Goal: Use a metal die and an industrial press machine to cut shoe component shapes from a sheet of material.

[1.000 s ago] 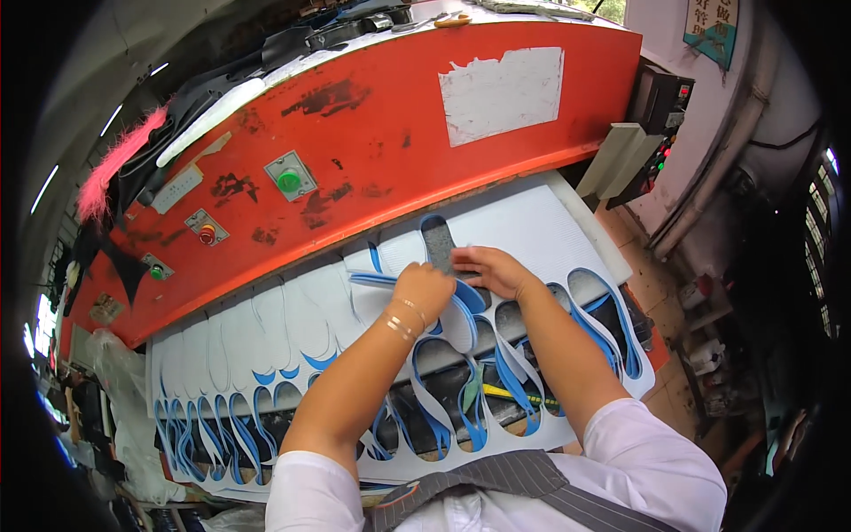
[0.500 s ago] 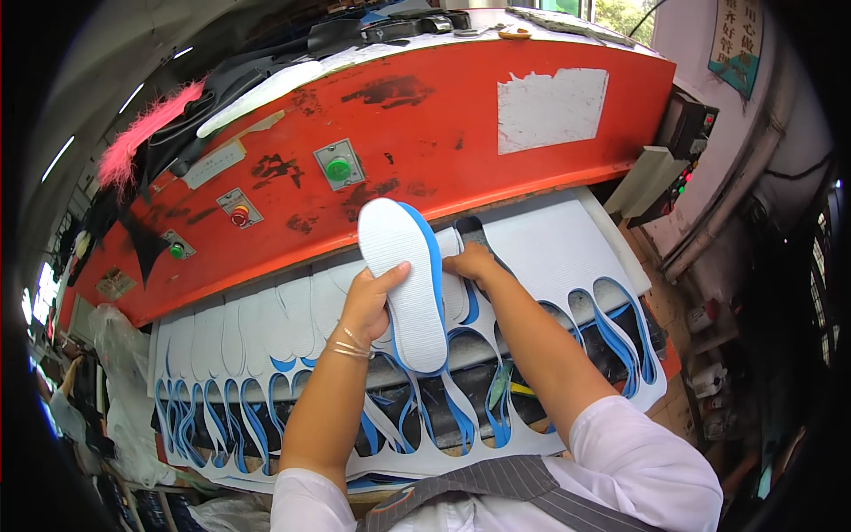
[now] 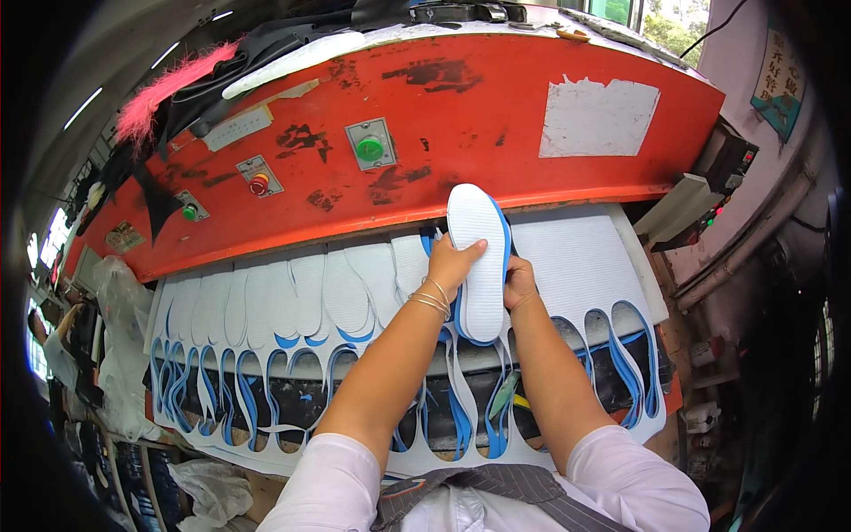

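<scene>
My left hand (image 3: 454, 268) grips a stack of white-topped, blue-edged shoe insoles (image 3: 479, 266), thumb on the ribbed white face. The stack is held upright above the work surface. Right beside its lower right edge is my right hand (image 3: 521, 282), fingers curled and partly hidden behind the insoles; what they hold cannot be made out. Beneath both hands lies a layered white-and-blue foam sheet (image 3: 572, 257). Cut insole shapes (image 3: 346, 288) sit in it to the left, and sole-shaped openings run along its near side.
A red machine beam (image 3: 443, 124) spans the far side, with a green button (image 3: 370, 149) and a red button (image 3: 259, 183). A control box (image 3: 722, 177) stands at the right. Plastic bags (image 3: 120, 355) hang at the left. A green-and-yellow tool (image 3: 507, 396) lies near the front.
The view has shifted, with the machine now farther right in the picture. My right hand has come back from the sheet to the insole stack, which my left hand still holds.
</scene>
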Motion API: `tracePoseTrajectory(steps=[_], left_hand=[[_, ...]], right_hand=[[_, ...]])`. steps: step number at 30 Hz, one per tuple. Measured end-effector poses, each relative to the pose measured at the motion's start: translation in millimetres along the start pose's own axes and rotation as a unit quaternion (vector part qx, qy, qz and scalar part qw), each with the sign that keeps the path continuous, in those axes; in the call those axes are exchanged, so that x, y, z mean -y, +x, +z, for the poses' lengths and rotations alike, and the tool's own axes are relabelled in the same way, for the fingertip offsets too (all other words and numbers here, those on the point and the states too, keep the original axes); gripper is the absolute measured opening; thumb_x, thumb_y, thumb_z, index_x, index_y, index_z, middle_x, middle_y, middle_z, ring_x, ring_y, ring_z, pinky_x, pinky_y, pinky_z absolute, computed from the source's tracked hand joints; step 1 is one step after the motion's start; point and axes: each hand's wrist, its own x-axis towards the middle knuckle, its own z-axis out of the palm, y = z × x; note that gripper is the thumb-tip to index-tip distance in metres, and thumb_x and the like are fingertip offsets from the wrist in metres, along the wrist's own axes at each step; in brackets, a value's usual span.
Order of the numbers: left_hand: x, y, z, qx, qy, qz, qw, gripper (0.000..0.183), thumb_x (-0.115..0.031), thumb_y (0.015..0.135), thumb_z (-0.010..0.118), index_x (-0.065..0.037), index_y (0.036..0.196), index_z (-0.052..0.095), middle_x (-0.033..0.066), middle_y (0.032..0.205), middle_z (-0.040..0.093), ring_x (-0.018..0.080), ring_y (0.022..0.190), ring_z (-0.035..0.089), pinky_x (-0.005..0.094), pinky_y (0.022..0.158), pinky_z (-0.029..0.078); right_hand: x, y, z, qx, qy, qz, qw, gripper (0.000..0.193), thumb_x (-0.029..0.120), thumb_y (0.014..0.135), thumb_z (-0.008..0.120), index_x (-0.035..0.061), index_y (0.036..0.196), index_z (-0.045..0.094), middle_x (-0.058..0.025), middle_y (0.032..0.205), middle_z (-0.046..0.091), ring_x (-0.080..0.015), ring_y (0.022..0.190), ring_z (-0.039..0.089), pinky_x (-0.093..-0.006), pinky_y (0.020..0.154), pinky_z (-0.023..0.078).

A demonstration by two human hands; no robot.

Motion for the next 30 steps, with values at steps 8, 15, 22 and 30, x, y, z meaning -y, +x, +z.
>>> tracePoseTrajectory(steps=[8,15,22,30], left_hand=[[19.3,-23.9,-19.7,-0.02,-0.076,0.013,0.997,0.045,-0.016,0.082,0.074,0.0,0.119,0.054,0.0106,0.105,0.066,0.0187,0.094,0.064,0.0317,0.086,0.05],[41.6,-18.3,-20.2,-0.082,0.12,0.107,0.984,0.053,-0.031,0.075,0.079,0.001,0.114,0.061,0.024,0.137,0.035,0.0288,0.124,0.045,0.0381,0.094,0.047],[35.7,-28.9,-10.5,-0.066,0.225,0.139,0.962,0.091,-0.043,0.069,0.08,-0.002,0.139,0.039,0.029,0.139,0.036,0.035,0.135,0.032,0.0468,0.107,0.023],[13.4,-46.9,-16.1,-0.055,0.091,0.074,0.992,0.064,-0.016,0.07,0.082,0.005,0.123,0.051,0.0167,0.115,0.061,0.0236,0.105,0.06,0.0355,0.091,0.047]], right_hand=[[-9.2,-10.5,41.8,-0.05,0.041,-0.024,0.998,0.051,0.036,0.09,0.047,-0.0038,0.121,0.055,-0.0219,0.121,0.059,-0.0351,0.112,0.056,-0.0455,0.103,0.04],[-10.7,-15.1,34.0,-0.012,0.058,-0.033,0.998,0.049,0.038,0.098,0.04,0.0012,0.13,0.05,-0.0186,0.132,0.053,-0.0336,0.122,0.049,-0.0463,0.106,0.036],[-13.9,-15.7,19.9,0.022,0.055,-0.004,0.998,0.048,0.031,0.096,0.044,-0.0018,0.131,0.049,-0.0191,0.129,0.055,-0.0327,0.118,0.053,-0.0449,0.103,0.042],[-20.2,-12.3,11.1,0.009,-0.005,0.052,0.999,0.046,0.024,0.092,0.051,-0.0032,0.129,0.05,-0.0188,0.12,0.06,-0.0304,0.108,0.06,-0.0417,0.095,0.048]])
